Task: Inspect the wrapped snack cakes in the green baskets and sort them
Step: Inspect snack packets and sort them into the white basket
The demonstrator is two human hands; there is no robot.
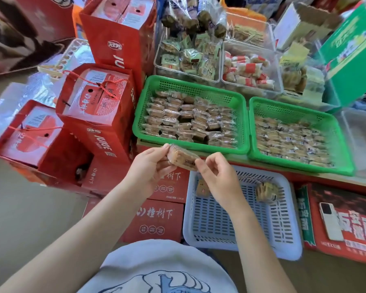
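Shop counter [336,179] crowded with snack stock. Both hands pinch one wrapped cake [183,158] by its ends: left hand [150,166], right hand [217,176]. Long axis left-right, just before left green basket [190,115], above white basket [241,210].

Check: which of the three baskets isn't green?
The white basket nearest the person, below both hands; it holds only two wrapped items, unlike the two full green baskets.

"JUICE" on red gift bag [106,142]
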